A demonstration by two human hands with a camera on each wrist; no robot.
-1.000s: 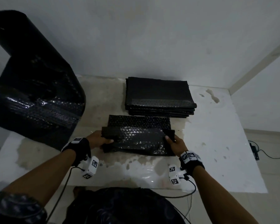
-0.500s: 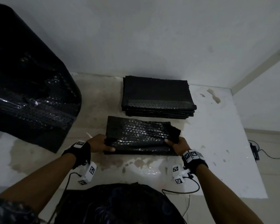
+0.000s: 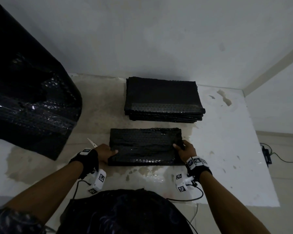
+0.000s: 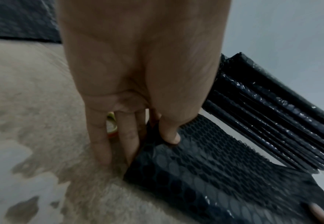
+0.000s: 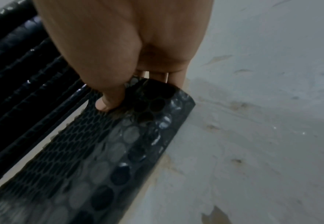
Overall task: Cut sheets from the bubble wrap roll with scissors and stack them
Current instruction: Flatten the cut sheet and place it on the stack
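A folded black bubble wrap sheet (image 3: 145, 146) lies flat on the table in front of me. My left hand (image 3: 107, 153) pinches its left end, thumb on top (image 4: 169, 134) and fingers underneath. My right hand (image 3: 184, 149) pinches the right end (image 5: 147, 109) the same way, thumb (image 5: 107, 100) on top. Behind the sheet stands a stack of folded black sheets (image 3: 162, 100). The big black bubble wrap roll (image 3: 27, 92) stands at the left. The white tip of the scissors (image 3: 91, 142) pokes out beyond my left wrist; a handle (image 4: 112, 125) shows between my fingers.
The table (image 3: 227, 149) is white with worn beige patches and runs to a wall behind. Its right edge drops to the floor, where a black cable and adapter (image 3: 266, 154) lie. Wrist camera cables hang at the near edge.
The sheet's near half has been folded over and laid flat; both hands went down with it. The camera view shifted slightly.
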